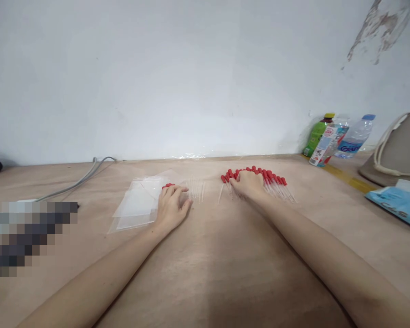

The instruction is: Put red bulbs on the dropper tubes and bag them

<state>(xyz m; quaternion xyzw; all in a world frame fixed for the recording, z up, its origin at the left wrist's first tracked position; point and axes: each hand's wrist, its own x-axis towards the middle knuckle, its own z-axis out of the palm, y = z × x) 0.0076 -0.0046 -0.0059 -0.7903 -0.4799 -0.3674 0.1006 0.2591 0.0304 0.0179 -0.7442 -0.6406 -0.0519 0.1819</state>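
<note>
On the tabletop, my left hand [172, 205] rests with its fingers spread over the right edge of several clear plastic bags [136, 200]. A few red ends [168, 185] show just beyond its fingertips, partly covered. To its right lie several thin, pale, clear sticks [198, 190] side by side. My right hand [249, 183] is curled down over a row of thin clear sticks with red ends [275, 180]. Its thumb points left, beside the leftmost red ends. The other fingertips are hidden, and what they grip cannot be made out.
A green bottle [317, 136], a printed carton [328, 145] and a clear bottle [357, 136] stand by the wall at right. Nearby are a beige cap-like item [396, 150] and a blue packet [398, 205]. A grey cable [80, 181] and a pixelated object [23, 237] lie left.
</note>
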